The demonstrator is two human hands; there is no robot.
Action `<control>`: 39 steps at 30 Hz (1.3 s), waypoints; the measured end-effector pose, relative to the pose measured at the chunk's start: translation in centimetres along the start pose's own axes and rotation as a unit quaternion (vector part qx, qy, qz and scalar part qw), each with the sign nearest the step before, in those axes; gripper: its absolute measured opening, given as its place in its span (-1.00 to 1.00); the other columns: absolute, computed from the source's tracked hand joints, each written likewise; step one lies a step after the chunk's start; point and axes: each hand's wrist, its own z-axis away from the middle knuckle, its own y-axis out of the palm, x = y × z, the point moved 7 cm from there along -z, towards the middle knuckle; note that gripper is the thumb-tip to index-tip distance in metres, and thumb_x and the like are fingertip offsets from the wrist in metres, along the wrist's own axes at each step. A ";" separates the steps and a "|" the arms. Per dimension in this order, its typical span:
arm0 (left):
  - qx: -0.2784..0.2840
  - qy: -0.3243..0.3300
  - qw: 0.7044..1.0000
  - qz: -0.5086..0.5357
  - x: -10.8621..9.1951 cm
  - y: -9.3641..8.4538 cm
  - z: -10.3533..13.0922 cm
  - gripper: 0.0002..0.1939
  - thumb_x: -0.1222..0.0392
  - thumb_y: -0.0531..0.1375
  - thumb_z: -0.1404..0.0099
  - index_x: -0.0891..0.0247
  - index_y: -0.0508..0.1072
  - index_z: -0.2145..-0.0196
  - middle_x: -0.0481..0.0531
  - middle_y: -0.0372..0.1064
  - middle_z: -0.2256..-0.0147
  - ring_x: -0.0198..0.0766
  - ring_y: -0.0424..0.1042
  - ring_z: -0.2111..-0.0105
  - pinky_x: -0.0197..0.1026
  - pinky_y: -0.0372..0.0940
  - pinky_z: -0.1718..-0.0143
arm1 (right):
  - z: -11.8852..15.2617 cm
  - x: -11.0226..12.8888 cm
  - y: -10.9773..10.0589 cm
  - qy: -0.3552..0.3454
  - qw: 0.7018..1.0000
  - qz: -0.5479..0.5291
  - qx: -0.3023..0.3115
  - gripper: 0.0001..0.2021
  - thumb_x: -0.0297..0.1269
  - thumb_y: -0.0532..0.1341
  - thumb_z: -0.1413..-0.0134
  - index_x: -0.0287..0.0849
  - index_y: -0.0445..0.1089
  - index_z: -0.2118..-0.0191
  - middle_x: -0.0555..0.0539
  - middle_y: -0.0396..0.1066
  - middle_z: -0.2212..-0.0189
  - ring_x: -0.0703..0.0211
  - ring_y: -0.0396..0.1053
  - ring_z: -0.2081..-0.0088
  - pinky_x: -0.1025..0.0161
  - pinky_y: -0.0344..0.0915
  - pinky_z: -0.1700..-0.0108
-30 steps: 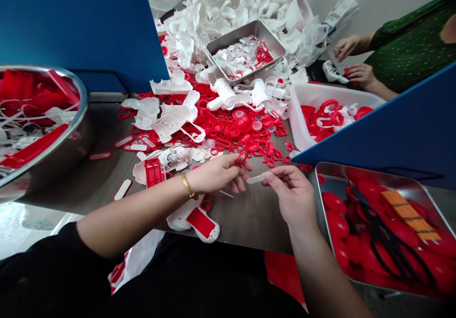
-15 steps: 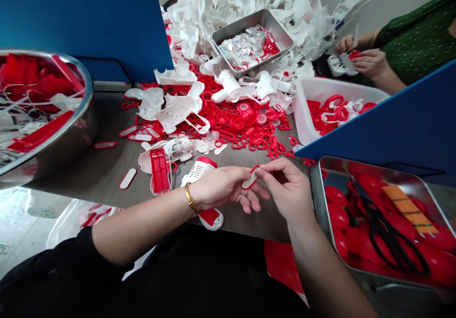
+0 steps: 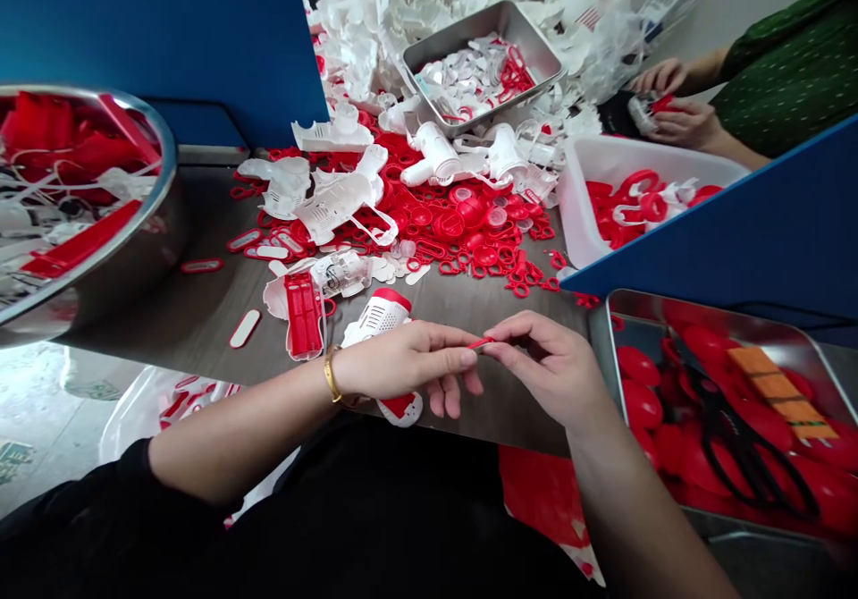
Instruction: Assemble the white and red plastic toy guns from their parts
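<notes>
A small red piece (image 3: pixel 481 343) is pinched between both hands above the table's front edge, seen nearly edge-on. My left hand (image 3: pixel 429 362), with a gold bracelet at the wrist, grips its left end between thumb and fingers. The fingertips of my right hand (image 3: pixel 540 358) close on the right end. Under my left hand lies a white and red housing (image 3: pixel 381 315), partly hidden. To its left is a white shell with a red insert (image 3: pixel 304 315). An oval red-rimmed white piece (image 3: pixel 245 329) rests further left on the table.
Red and white parts (image 3: pixel 462 223) are heaped behind my hands, with a metal tray (image 3: pixel 550 83) beyond. A metal bowl (image 3: pixel 171 156) stands left. At right are a white bin (image 3: pixel 571 201), a blue divider (image 3: pixel 737 215), and a tray (image 3: pixel 613 313) with scissors. Another person's hands (image 3: pixel 690 121) hold parts.
The red-rimmed piece between my hands has tilted from showing its white face to nearly edge-on. My left thumb has come over it. The view has shifted slightly.
</notes>
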 end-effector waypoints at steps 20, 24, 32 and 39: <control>0.076 -0.014 0.997 -0.018 2.4 2.5 6.4 -0.72 0.02 0.02 -0.38 0.31 0.34 0.22 -0.02 0.34 0.46 -0.41 0.28 0.54 -0.38 0.24 0.49 | 5.1 6.0 3.5 -0.242 0.961 -0.096 0.091 -0.74 -0.41 0.31 -0.03 -0.10 0.42 0.12 -0.04 0.48 0.40 0.22 0.41 0.41 0.28 0.39 0.37; -0.051 0.003 0.985 -0.165 3.1 1.0 7.6 -0.75 0.06 0.03 -0.40 0.30 0.35 0.26 -0.07 0.33 0.52 -0.41 0.28 0.54 -0.38 0.21 0.49 | 4.5 2.8 6.2 -0.004 0.974 -0.181 0.136 -0.89 -0.22 0.27 -0.10 -0.08 0.40 0.26 0.04 0.48 0.48 0.28 0.43 0.49 0.36 0.36 0.45; -0.368 0.039 0.805 -0.465 2.8 -4.1 9.3 -0.45 0.12 0.16 -0.29 0.29 0.18 -0.19 0.27 0.15 -0.14 0.04 0.23 -0.11 0.13 0.19 -0.13 | 0.3 -1.4 5.1 0.154 0.979 -0.044 0.124 -0.79 -0.10 0.28 -0.02 -0.13 0.45 0.42 -0.02 0.45 0.43 0.23 0.37 0.44 0.28 0.33 0.38; -0.254 0.109 0.867 -0.414 3.8 -4.7 5.4 -0.39 0.06 0.21 -0.27 0.20 0.16 -0.22 0.22 0.22 -0.11 -0.04 0.26 -0.09 0.06 0.21 -0.11 | -2.5 -0.6 5.4 0.073 0.971 0.127 0.191 -0.89 -0.21 0.26 0.00 -0.08 0.45 0.47 -0.04 0.36 0.28 0.09 0.35 0.18 0.09 0.27 0.07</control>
